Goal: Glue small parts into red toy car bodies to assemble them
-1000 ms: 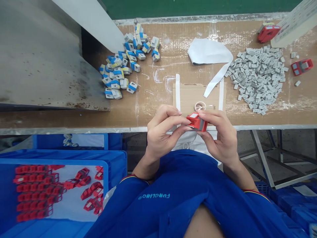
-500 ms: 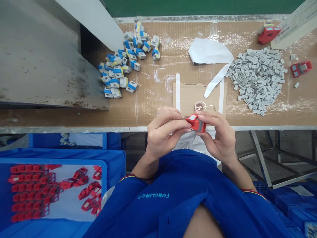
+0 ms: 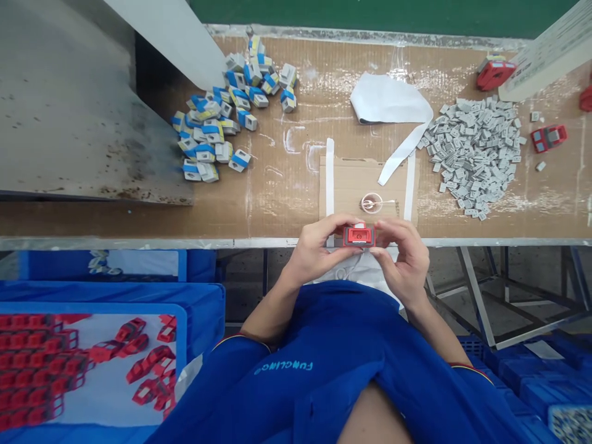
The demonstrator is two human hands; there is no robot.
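A small red plastic housing (image 3: 359, 235) is held level between both hands at the near edge of the table (image 3: 287, 209). My left hand (image 3: 320, 251) pinches its left side with thumb and fingers. Its right side is pinched by my right hand (image 3: 403, 259). The part's open face with a grey insert points up at me. Just beyond it a small white ring (image 3: 371, 202) lies on a cardboard pad (image 3: 351, 182).
A heap of blue, white and yellow parts (image 3: 222, 126) lies at the left. Small grey pieces (image 3: 472, 154) are piled at the right, with red housings (image 3: 548, 137) beyond. A white cloth strip (image 3: 391, 105) lies mid-table. A blue crate (image 3: 92, 364) with red housings sits lower left.
Both hands turned the red housing from a tilted pose to level, face up, and drew it slightly nearer to me. The camera shifted a little.
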